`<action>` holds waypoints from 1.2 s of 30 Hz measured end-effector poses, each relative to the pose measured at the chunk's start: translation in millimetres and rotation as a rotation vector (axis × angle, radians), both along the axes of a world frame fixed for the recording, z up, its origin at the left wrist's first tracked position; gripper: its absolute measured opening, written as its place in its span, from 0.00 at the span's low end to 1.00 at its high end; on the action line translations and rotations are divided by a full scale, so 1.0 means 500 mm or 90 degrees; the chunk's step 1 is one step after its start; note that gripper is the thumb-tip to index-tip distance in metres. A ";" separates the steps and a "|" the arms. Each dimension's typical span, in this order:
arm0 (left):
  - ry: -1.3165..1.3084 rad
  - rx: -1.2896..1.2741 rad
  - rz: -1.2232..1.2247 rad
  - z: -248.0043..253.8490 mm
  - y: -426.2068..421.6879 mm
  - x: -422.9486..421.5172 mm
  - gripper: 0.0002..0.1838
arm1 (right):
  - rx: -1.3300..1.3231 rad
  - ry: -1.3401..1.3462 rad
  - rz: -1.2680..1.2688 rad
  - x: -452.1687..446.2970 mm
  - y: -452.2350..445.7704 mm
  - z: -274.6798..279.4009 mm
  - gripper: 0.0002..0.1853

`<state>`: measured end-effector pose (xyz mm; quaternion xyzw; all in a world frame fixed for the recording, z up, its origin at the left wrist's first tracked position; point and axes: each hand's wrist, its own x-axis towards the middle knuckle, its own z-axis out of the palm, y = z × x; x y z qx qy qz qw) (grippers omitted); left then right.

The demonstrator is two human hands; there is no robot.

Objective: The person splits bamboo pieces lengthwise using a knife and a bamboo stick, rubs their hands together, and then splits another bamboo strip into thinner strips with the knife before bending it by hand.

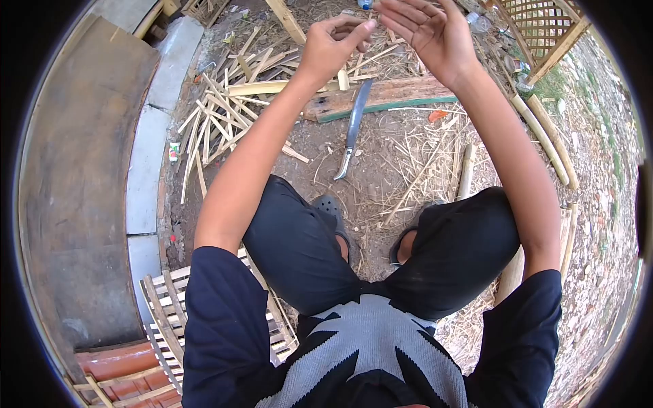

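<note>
My left hand is raised at the top of the view, its fingers loosely curled and the thumb stretched toward my other hand. I see nothing held in it. Close beside it, my right hand is open, palm showing and fingers extended, also without anything in it. Below both hands, a machete with a dark blade rests with its blade across a wooden plank and its handle on the ground. Thin split bamboo strips lie in a loose pile to the left of the plank.
A slatted bamboo rack is at the lower left beside concrete blocks and a brown board. Bamboo poles lie at right, below a woven lattice panel. Plastic bottles and shavings litter the ground.
</note>
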<state>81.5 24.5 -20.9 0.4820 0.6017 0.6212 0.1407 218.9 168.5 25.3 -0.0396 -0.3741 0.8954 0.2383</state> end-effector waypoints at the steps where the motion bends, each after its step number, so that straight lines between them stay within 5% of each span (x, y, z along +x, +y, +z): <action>1: -0.012 0.004 0.004 0.015 -0.003 0.013 0.19 | -0.003 0.013 -0.009 0.001 -0.006 0.010 0.38; 3: -0.035 0.015 0.011 0.040 -0.004 0.036 0.18 | -0.039 0.040 -0.005 0.009 -0.019 0.033 0.38; 6: -0.017 0.005 -0.014 0.048 0.017 0.030 0.29 | -0.034 0.080 0.015 0.025 -0.032 0.060 0.39; 9: -0.108 0.072 0.026 0.099 0.004 0.081 0.12 | -0.014 0.106 0.028 0.037 -0.041 0.074 0.40; 21: -0.019 0.170 0.027 0.086 0.015 0.085 0.13 | 0.031 0.089 0.023 0.039 -0.047 0.077 0.44; 36: -0.047 0.103 0.043 0.106 -0.001 0.086 0.10 | -0.017 0.069 0.048 0.052 -0.071 0.097 0.49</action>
